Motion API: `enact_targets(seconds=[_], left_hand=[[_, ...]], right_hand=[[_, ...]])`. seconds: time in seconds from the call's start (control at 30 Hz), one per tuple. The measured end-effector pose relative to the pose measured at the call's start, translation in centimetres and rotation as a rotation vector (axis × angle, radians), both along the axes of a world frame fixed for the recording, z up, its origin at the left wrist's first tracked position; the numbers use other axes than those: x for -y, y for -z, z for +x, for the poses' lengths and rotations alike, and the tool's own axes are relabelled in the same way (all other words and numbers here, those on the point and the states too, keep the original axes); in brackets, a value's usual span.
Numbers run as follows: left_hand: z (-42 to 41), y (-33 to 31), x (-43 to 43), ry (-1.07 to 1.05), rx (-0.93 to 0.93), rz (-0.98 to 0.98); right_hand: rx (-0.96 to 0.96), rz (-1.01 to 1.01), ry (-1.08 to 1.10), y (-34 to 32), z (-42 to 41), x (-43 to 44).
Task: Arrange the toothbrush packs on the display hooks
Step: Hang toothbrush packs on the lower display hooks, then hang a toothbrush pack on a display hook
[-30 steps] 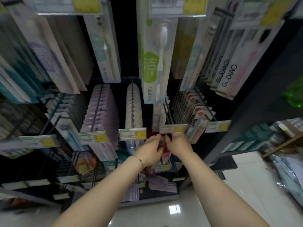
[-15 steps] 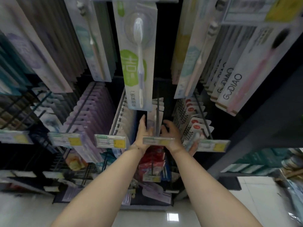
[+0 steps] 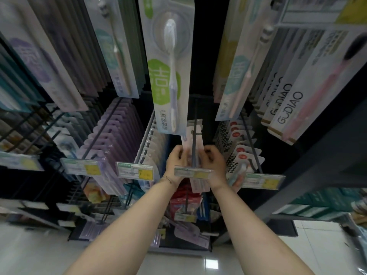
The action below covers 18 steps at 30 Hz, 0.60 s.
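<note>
Head view: a shop display of wire hooks is seen from close below, with both forearms raised toward its centre.
Left rows: purple packs (image 3: 111, 139) are hung in a full row on one hook, and white packs (image 3: 151, 149) on the next, just beside the left hand.
Left hand (image 3: 176, 161): fingers are curled round the left edge of the toothbrush pack (image 3: 190, 143), which is grasped.
Toothbrush pack: a pale flat card is held between both hands at the centre hook (image 3: 195, 124). Its lower end shows below the price tag (image 3: 193, 172). Whether its hole is threaded cannot be told.
Right hand (image 3: 213, 161): fingers are curled round the pack's right edge, which is grasped too.
Right rows: red-dotted packs (image 3: 241, 150) are hung just beside the right hand, and GUDIAO packs (image 3: 288, 100) are hung above, further right.
Handling: the pack is judged light, thin and bendable, with a slick plastic front. Creasing is likely if it is squeezed mid-card.
Where to hold: the stiffer card edges near the hang hole are judged best, so that the hole can be guided along the wire.
</note>
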<state>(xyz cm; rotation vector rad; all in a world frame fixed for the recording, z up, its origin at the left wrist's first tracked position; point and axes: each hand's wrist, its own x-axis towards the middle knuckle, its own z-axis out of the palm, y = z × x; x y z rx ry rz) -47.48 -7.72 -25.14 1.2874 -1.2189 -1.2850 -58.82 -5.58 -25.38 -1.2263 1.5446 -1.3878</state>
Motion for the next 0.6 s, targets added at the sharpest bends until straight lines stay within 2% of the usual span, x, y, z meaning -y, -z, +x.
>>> enact_targets(seconds=[0.23,0.33,0.5,0.6], left_hand=[[0.0,-0.5,-0.7,0.106,-0.287,0.167],[0.7,0.4,-1.5,0.167,-0.251,0.155],[0.6,-0.4,-2.3,0.117,-0.205,0.196],[1.1,-0.7,-3.0,0.092,-0.148,0.249]], right_hand=[[-0.166,0.02,-0.007,-0.6,-0.4,-0.2],[-0.193,0.049,-0.043,-0.8,-0.3,-0.6],[-0.129,0.159,-0.076,-0.6,0.0,-1.6],[-0.199,0.233,-0.117,-0.7,0.2,-1.8]])
